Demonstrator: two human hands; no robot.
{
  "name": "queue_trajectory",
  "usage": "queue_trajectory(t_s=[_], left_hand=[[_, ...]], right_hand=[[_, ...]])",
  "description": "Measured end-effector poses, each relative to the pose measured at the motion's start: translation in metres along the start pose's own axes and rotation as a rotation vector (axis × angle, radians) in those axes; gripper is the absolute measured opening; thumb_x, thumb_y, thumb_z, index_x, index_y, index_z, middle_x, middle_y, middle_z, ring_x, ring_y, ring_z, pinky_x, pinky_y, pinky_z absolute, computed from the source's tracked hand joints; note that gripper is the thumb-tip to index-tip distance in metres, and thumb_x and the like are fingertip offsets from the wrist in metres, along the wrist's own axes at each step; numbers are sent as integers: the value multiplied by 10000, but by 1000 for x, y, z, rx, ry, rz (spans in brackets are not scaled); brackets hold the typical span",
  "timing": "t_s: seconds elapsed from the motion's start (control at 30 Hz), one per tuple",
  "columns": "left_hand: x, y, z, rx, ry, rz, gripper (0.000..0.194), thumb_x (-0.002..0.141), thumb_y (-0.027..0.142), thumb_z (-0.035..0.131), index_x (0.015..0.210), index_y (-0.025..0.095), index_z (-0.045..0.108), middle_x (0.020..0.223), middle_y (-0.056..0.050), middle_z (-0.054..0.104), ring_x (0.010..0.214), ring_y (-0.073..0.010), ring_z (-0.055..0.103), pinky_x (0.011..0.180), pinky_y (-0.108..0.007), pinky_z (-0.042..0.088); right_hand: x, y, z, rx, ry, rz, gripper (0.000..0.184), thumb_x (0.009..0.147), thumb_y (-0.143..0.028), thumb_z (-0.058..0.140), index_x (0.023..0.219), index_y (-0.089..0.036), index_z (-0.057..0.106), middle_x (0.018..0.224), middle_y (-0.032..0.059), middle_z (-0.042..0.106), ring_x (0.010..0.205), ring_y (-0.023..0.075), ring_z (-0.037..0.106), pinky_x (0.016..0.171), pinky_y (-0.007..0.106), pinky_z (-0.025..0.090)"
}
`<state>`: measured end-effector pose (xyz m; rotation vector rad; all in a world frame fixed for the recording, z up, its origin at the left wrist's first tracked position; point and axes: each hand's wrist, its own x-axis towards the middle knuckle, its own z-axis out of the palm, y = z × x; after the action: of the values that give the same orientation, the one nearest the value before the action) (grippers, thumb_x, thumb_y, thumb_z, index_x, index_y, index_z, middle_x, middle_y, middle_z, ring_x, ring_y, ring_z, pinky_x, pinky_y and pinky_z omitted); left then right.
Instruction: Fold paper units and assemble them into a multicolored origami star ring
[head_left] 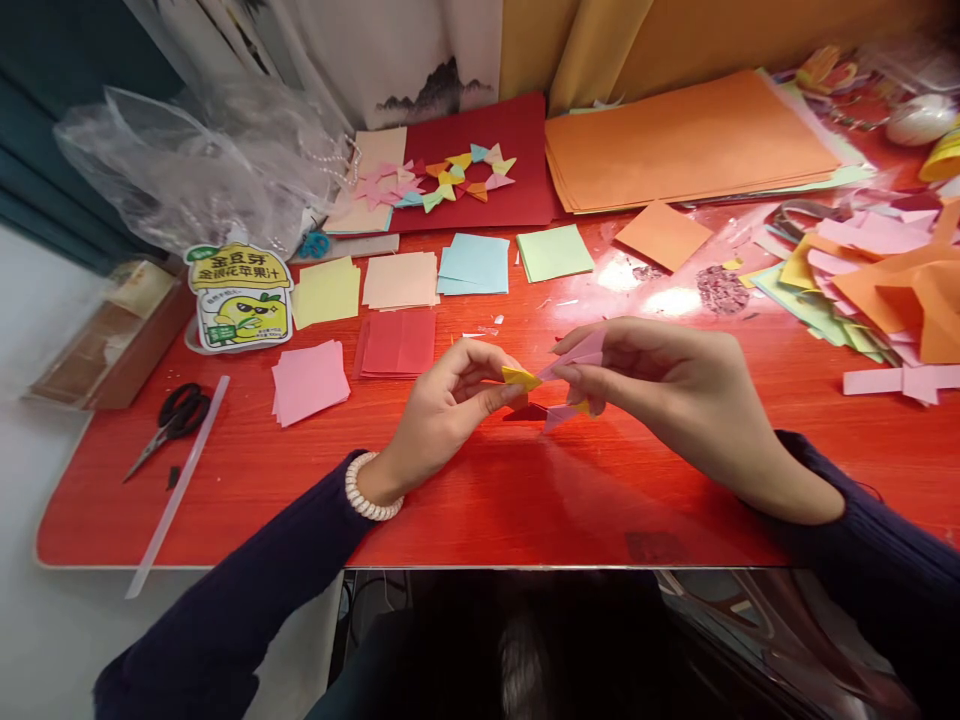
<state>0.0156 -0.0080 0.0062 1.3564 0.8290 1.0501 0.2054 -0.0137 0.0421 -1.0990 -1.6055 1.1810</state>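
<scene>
Between my hands, above the red table, hangs a chain of folded paper pieces (559, 414) in yellow, red and pink. My left hand (450, 405) pinches its yellow folded piece (520, 378) between thumb and fingers. A pink folded piece (585, 352) is gripped by my right hand (667, 390), its tip meeting the yellow one; I cannot tell whether they interlock. Red and pink pieces dangle just below my fingertips. Beyond them, rings of folded paper stars (465, 178) lie on a dark red sheet (517, 130).
Square paper stacks, such as pink (311, 383), red (397, 343) and blue (474, 264), lie to the left and behind. Scissors (176, 420) and a translucent strip (180, 485) are at far left. Orange sheets (690, 140) sit at the back; paper scraps (892, 280) pile up right.
</scene>
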Motion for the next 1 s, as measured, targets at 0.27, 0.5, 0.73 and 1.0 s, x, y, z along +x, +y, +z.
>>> queue_trajectory(t_s=[0.27,0.5,0.73,1.0], left_hand=[[0,-1,-1,18,-22,13,107,801,170,611,876,168,534,874,-18,581,846,-127,612,766,-274,567],[-1,1,0,-14,-45,2,98,811,164,597,878,171,525,884,-21,604,819,-136,639,757,-298,576],[0,0,0,-1,-38,1,104,805,178,606,866,172,522,879,-18,610,794,-132,645,748,-284,569],[-1,1,0,13,-45,4,92,813,155,590,872,170,521,870,-15,608,767,-130,652,724,-273,564]], right_hand=[[-2,-1,-1,-36,13,-36,44,798,-206,647,761,-183,648,793,8,619,555,71,554,537,210,518],[-1,-1,0,-39,13,-21,52,801,-218,646,769,-176,648,803,10,627,570,72,563,529,202,517],[-1,-2,1,-66,19,-37,87,806,-225,643,740,-170,630,695,-1,612,580,92,561,523,224,510],[-1,0,1,-93,29,-56,49,815,-210,636,788,-170,645,756,-6,627,564,75,565,522,207,512]])
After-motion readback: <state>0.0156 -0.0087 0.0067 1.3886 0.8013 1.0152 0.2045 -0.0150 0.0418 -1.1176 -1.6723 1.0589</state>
